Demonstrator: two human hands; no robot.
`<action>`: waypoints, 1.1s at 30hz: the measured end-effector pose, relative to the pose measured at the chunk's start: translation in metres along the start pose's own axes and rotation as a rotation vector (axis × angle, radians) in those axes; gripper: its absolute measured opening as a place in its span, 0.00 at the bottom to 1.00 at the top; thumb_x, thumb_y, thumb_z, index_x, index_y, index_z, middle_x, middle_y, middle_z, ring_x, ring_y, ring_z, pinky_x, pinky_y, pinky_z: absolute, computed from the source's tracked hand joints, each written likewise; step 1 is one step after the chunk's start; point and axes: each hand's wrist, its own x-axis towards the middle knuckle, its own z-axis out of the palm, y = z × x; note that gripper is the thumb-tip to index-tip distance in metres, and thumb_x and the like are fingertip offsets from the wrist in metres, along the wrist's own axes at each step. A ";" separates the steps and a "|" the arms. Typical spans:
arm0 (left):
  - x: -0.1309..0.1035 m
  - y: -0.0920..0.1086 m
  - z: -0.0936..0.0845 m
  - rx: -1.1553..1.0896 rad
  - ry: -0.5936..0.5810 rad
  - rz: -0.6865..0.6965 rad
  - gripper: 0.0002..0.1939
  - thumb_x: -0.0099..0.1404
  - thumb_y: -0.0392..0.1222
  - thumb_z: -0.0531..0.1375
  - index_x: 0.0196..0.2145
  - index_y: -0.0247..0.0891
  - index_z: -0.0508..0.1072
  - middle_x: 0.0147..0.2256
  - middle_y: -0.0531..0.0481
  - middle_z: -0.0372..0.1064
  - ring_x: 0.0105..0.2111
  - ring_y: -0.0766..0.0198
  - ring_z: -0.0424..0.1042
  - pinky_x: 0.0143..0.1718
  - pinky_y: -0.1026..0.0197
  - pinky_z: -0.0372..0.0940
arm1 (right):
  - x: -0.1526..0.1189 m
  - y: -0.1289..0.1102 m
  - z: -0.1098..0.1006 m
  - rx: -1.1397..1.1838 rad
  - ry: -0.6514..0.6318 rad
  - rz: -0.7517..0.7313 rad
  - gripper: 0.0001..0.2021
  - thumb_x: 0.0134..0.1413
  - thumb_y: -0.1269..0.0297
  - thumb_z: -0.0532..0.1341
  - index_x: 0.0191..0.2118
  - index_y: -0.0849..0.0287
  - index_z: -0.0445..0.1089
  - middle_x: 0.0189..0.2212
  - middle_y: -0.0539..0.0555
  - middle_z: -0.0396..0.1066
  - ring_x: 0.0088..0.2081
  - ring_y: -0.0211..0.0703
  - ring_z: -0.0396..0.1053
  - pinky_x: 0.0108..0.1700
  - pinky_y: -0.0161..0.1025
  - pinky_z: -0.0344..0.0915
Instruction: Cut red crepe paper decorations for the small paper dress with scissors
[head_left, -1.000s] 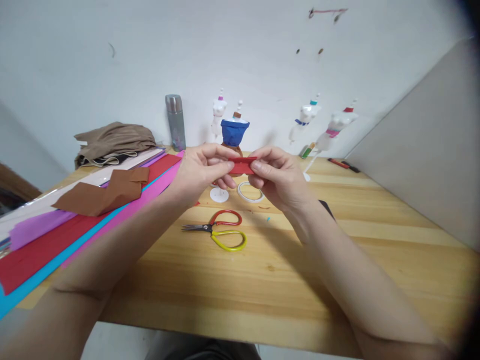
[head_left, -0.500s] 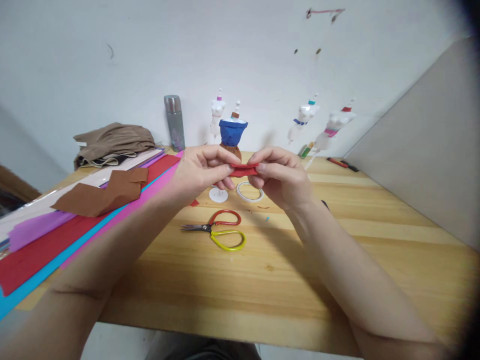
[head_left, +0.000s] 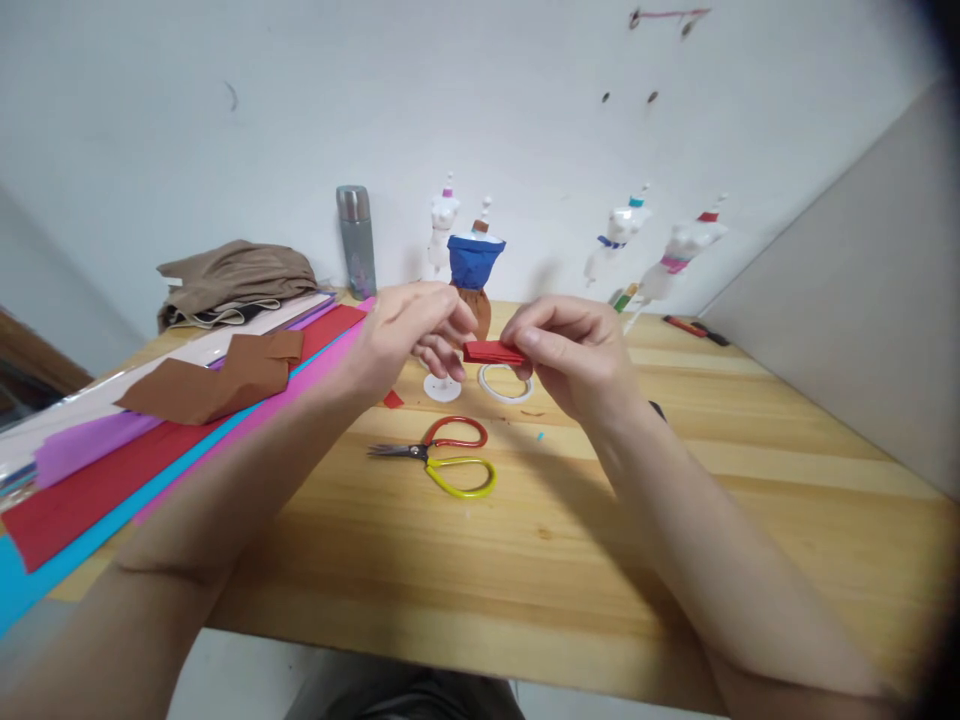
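Red strip pinched in the right hand

Head view: right hand (head_left: pixel 577 355) curled, thumb and fingers pinching a folded red strip (head_left: pixel 491 352) above the table (head_left: pixel 600 520); left hand (head_left: pixel 409 335) loosely curled, just beside the strip's free end, holding nothing; scissors (head_left: pixel 442 462) lie below.

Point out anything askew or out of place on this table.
Two small dress forms by the wall lean sideways, unlike the upright blue-wrapped one. A red paper scrap lies loose near the scissors.

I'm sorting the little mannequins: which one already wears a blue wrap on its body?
The mannequin just behind the left hand: blue paper covers its torso. The others stay white, with only thin coloured bands.
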 end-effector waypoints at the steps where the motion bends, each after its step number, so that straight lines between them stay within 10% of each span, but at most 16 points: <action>1: 0.000 0.001 0.001 -0.011 -0.035 -0.046 0.17 0.68 0.52 0.61 0.33 0.34 0.79 0.26 0.48 0.79 0.22 0.63 0.78 0.23 0.65 0.68 | -0.001 0.000 -0.001 -0.022 -0.009 -0.023 0.13 0.46 0.56 0.76 0.21 0.53 0.76 0.17 0.50 0.69 0.18 0.37 0.62 0.20 0.39 0.57; 6: -0.001 0.006 0.007 0.074 -0.183 -0.232 0.14 0.63 0.48 0.67 0.31 0.33 0.80 0.31 0.44 0.82 0.24 0.66 0.78 0.25 0.68 0.69 | -0.003 0.001 -0.006 -0.105 -0.040 -0.107 0.12 0.50 0.55 0.75 0.23 0.52 0.78 0.21 0.52 0.72 0.20 0.39 0.64 0.22 0.41 0.61; 33: -0.002 0.006 0.028 0.186 0.073 -0.141 0.09 0.63 0.35 0.62 0.25 0.35 0.77 0.23 0.51 0.77 0.21 0.67 0.75 0.24 0.67 0.69 | 0.000 0.005 0.003 -0.072 -0.008 0.120 0.12 0.46 0.62 0.76 0.26 0.54 0.72 0.20 0.47 0.68 0.19 0.36 0.62 0.20 0.37 0.57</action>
